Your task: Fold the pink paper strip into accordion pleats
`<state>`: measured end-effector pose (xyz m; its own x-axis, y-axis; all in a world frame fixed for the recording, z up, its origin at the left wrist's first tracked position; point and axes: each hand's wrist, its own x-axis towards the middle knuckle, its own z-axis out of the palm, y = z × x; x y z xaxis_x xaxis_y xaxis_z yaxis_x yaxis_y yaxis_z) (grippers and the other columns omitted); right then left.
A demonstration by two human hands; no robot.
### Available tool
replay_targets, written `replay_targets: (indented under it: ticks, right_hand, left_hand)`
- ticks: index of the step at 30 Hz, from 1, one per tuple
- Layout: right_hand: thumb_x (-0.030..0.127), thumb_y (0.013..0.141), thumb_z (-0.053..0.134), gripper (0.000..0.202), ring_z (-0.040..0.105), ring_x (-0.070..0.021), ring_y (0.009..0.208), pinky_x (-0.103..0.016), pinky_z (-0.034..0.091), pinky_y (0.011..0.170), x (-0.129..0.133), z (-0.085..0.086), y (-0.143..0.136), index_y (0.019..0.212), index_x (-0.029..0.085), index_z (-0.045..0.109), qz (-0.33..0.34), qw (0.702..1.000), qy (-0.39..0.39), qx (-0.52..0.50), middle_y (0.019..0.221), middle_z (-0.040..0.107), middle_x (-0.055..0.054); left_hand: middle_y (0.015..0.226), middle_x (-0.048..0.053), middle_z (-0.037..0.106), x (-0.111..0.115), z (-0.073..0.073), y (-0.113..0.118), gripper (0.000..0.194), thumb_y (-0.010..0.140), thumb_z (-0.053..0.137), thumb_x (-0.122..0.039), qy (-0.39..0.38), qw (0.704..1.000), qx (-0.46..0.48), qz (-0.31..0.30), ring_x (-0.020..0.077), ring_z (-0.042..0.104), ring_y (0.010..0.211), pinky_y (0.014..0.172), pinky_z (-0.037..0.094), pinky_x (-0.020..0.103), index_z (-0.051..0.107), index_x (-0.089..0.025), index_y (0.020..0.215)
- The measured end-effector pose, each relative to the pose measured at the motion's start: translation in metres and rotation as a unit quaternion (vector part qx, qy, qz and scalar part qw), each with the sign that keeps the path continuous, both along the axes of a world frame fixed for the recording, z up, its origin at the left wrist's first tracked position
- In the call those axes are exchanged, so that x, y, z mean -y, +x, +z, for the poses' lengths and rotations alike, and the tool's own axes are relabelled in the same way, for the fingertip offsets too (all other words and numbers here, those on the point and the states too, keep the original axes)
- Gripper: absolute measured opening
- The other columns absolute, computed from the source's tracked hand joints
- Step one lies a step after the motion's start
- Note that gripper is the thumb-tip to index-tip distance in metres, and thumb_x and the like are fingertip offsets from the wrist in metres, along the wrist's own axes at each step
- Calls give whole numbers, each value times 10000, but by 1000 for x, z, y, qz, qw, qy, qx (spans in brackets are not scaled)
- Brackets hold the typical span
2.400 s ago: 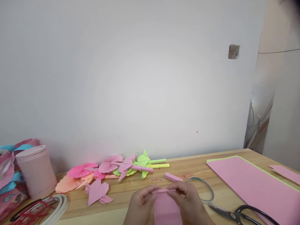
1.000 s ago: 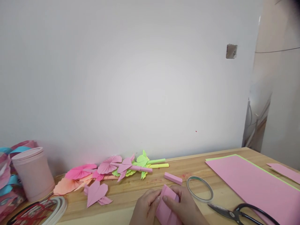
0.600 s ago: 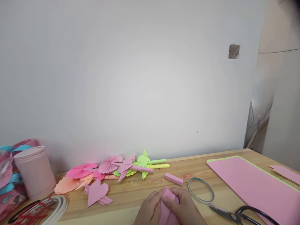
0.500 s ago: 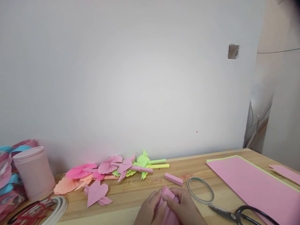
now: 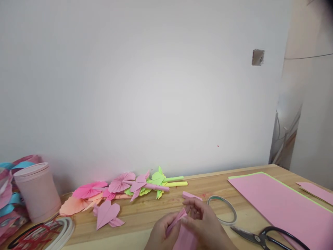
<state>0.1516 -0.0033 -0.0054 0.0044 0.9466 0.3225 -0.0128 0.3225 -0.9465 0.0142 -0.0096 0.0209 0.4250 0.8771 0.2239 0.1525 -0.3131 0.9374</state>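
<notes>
A folded piece of pink paper (image 5: 184, 238) is between my two hands at the table's front edge. My left hand (image 5: 162, 231) pinches its left side, thumb on top. With thumb and fingers, my right hand (image 5: 204, 222) grips the paper's upper corner; its lower part hangs out of the frame. Just beyond my right fingers lies a small folded pink paper strip (image 5: 191, 195), partly covered by them. A roll of tape (image 5: 234, 211) rests flat to the right of that hand, and black-handled scissors (image 5: 257, 239) lie beyond it.
Pink paper sheets (image 5: 283, 205) over green ones lie at right, with smaller pink pieces (image 5: 316, 191) farther along. Folded paper fans and stems (image 5: 122, 182) line the wall. A pink paper heart (image 5: 106, 213), a pink canister (image 5: 37, 192) and coiled white cord (image 5: 63, 234) are at left.
My right hand has lifted and opened out a little, its fingers now reaching over the small pink strip. The paper has turned, and my left hand has shifted slightly left.
</notes>
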Motion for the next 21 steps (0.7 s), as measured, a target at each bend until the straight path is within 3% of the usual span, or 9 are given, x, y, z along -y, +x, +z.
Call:
replay_targets:
  ticks: [5,7,10,15,21]
  right_hand:
    - [217,555,648,76,370,-94,508,-198,270,450,0,0,4,587,151,629,3,989,45,144,500,413,54]
    - [235,562,645,89,363,-91,485,-202,255,434,1,2,6,564,146,642,-9,987,36,158,479,427,50]
    - [262,530,663,122,382,-95,475,-205,270,426,1,4,4,558,143,655,-8,993,8,115,478,483,37]
    - [250,422,715,167,393,-86,411,-200,292,402,0,4,-4,423,136,592,4,996,-68,-60,396,484,47]
    - [163,420,705,130,356,-70,402,-189,245,383,0,3,-3,418,129,579,-3,996,-75,-49,392,455,57]
  left_hand:
    - [760,44,680,0,-4,5,282,692,482,-284,2,1000,-29,2,212,579,724,677,439,283,633,-143,884]
    - [769,48,681,-1,-7,4,291,691,475,-305,16,999,-36,8,209,581,726,680,438,276,637,-142,871]
    - [747,53,681,-2,-7,2,295,686,474,-342,35,995,-84,32,209,585,713,651,436,261,647,-152,832]
    - [682,48,677,-5,-9,-3,335,679,462,-404,22,990,-126,55,207,578,661,589,420,242,659,-146,761]
    - [632,32,661,-6,-13,-2,325,649,495,-409,0,990,-128,56,206,553,633,546,404,239,660,-134,703]
